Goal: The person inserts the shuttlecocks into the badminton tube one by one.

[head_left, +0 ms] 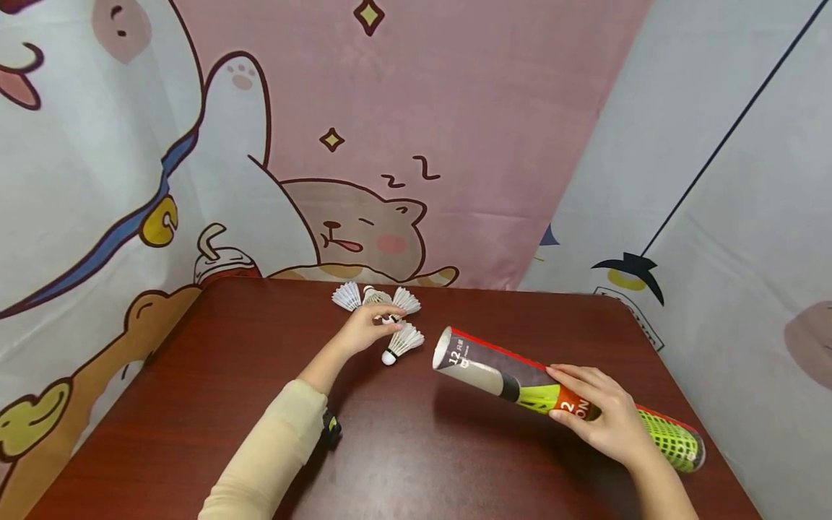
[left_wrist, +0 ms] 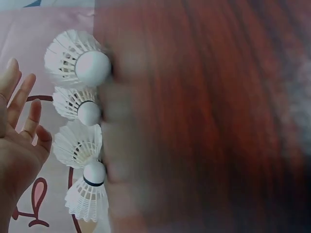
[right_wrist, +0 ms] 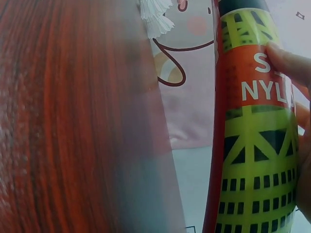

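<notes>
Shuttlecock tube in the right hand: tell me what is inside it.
The shuttlecock tube, gripped by the right hand, shows only a pale inner wall at its open mouth. Its depth is hidden. Four shuttlecocks lie outside on the table, by the left hand.

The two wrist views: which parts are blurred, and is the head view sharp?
Left wrist view: the table is a red-brown blur, the shuttlecocks sharp. Right wrist view: table blurred, tube print readable. Head view: sharp overall, straight edges bowed, soft shadow under the tube.
</notes>
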